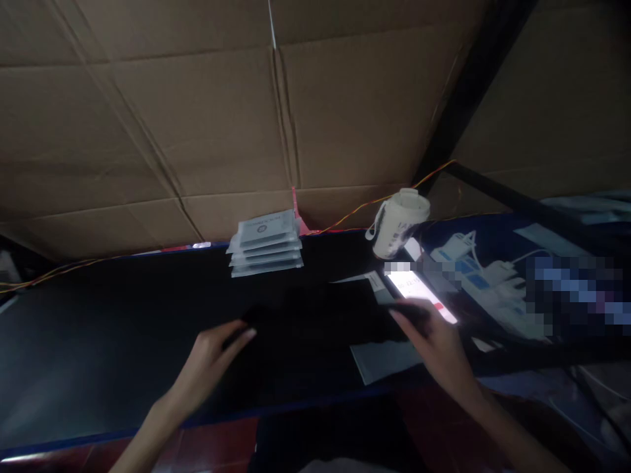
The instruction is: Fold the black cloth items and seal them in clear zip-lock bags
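Observation:
A black flat piece (320, 314) stretches between my two hands over the dark tabletop. Its edges blend into the black surface, so I cannot make out its kind. My left hand (213, 348) pinches its left end between thumb and fingers. At the other end my right hand (436, 345) grips it, fingers curled and partly hidden. Pale flat packets or sheets peek out behind the piece (378, 286) and in front of it (387, 361). Just beyond my right hand lies a phone with a bright screen (411, 288).
A stack of several clear-wrapped packets (266, 244) stands at the back of the table (98, 348). A white handled cup (401, 223) is to its right. Power strips with plugs and cables (478, 276) lie at the right. Cardboard (221, 118) walls the back; a dark bar slants at upper right.

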A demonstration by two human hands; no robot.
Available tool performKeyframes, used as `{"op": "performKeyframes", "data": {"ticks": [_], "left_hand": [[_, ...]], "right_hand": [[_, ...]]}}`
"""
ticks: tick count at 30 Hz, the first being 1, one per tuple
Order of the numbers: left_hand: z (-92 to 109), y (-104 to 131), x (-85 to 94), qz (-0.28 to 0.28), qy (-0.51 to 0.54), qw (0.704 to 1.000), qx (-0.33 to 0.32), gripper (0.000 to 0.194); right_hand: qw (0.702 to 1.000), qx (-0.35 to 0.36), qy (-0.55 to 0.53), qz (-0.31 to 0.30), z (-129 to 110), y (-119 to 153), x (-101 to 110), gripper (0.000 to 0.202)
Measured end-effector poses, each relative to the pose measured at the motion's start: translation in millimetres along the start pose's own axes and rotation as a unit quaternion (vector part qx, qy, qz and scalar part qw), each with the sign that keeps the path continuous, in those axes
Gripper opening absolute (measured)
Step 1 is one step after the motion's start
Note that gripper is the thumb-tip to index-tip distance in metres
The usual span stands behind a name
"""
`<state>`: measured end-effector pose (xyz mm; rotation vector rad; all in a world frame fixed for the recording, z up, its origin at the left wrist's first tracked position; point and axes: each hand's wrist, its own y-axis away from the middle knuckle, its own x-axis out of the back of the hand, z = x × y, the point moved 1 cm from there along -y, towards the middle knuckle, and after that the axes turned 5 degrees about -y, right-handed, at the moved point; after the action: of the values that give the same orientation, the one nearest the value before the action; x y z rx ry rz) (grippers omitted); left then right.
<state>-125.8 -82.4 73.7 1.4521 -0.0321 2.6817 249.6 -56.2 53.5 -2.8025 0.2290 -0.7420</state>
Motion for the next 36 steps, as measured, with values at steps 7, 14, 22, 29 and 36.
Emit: {"op": "performKeyframes", "data": {"ticks": [7, 14, 22, 29, 36], "left_hand": [[-34, -42, 14.6, 0.011, 0.084, 0.980, 0.180, 0.051], [-55, -25, 11.3, -0.063, 0.048, 0.993, 0.086, 0.040], [-59, -25, 13.6, 0.090, -0.028, 0.994, 0.052, 0.040], [-53, -32, 5.1, 0.149, 0.012, 0.986, 0.073, 0.044], [-67, -21, -1.1, 0.183, -0.021, 0.982, 0.031, 0.037]], "right_hand": [[0.999, -0.037, 0.010, -0.018, 29, -74, -59, 0.035], [0.989, 0.033, 0.141, 0.017, 49, -63, -71, 0.036], [0.967, 0.083, 0.241, 0.022, 41, -59, -77, 0.037], [0.957, 0.073, 0.280, 0.003, 38, -57, -82, 0.034], [0.978, 0.083, 0.189, 0.042, 43, -59, -74, 0.037]]}}
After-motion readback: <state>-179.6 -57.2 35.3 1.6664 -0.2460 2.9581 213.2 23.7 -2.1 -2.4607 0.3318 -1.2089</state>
